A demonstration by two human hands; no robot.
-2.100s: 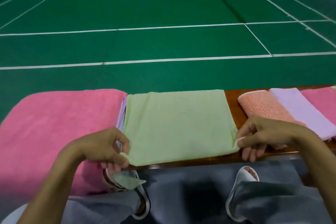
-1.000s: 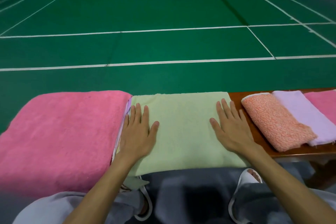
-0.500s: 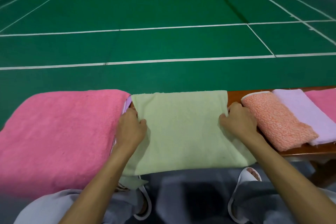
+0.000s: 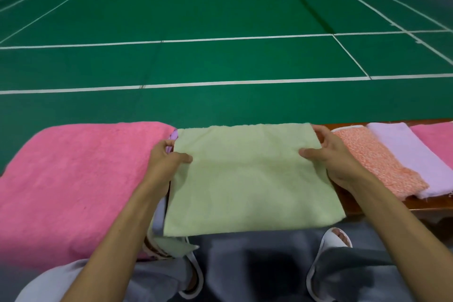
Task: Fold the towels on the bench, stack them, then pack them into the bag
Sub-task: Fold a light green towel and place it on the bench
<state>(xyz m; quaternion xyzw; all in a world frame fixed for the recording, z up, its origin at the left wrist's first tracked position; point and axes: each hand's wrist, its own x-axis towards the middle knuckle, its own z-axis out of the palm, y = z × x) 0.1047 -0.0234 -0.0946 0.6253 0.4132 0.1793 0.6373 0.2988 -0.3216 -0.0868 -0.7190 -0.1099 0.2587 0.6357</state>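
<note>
No legible text, labels, brands, numbers or signs anywhere in view.

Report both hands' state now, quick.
Left hand: pinches the green towel at its left edge.
Right hand: pinches its right edge.
</note>
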